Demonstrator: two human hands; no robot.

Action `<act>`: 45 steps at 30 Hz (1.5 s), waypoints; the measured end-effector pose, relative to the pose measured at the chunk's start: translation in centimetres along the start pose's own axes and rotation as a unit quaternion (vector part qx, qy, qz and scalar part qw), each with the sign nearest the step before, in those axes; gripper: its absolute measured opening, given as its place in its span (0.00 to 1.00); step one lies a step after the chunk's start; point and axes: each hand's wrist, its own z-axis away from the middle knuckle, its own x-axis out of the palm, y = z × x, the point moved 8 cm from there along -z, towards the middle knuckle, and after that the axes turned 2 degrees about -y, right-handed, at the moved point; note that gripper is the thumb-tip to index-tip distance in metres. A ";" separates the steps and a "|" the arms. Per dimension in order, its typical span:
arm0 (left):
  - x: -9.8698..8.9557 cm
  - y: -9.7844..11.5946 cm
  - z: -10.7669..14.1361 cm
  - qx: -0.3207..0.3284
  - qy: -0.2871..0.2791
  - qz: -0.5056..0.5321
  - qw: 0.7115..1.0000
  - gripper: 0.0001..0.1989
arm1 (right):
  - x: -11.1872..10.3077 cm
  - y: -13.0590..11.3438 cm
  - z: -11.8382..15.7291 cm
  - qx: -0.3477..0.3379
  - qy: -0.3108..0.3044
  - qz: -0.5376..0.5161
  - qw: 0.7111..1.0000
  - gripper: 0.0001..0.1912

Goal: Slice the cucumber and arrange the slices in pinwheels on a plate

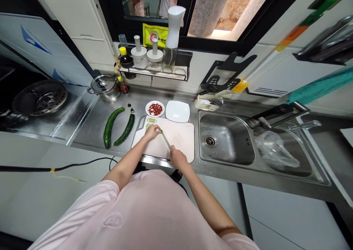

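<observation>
My right hand [178, 157] is wrapped round the handle of a knife [166, 142], its blade pointing up and left over the white cutting board [179, 136]. The blade's tip meets a small green cucumber piece [160, 131]. That piece is pinched in the fingers of my left hand [152, 132], which rests on the board's left half. Cut cucumber slices [151, 120] lie at the board's upper left, partly hidden by my left hand. Left of the board are a whole cucumber [110, 128] and a shorter one [127, 129] with small cut-off ends [132, 110] above it.
Behind the board stand a plate of chopped red pieces [154, 109] and a white square plate [177, 111]. A double sink [226, 139] lies to the right, with a plastic bag [275, 149]. A lidded pot [105, 88] stands back left, below a condiment rack [154, 73].
</observation>
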 end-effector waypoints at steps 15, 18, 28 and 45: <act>0.0 0.0 0.1 -0.005 0.003 -0.001 1.000 0.10 | 0.1 -0.1 0.0 -0.005 -0.002 -0.003 1.000 0.12; -0.1 0.1 0.1 0.003 0.004 0.001 1.000 0.10 | 0.3 0.1 0.0 -0.001 -0.002 -0.002 1.000 0.11; 0.0 0.1 0.0 0.001 0.000 -0.011 1.000 0.10 | 0.3 0.2 -0.2 -0.005 0.001 -0.004 1.000 0.12; -0.1 0.2 0.1 -0.002 -0.002 -0.008 1.000 0.10 | 0.3 0.3 0.4 0.002 -0.010 -0.001 1.000 0.11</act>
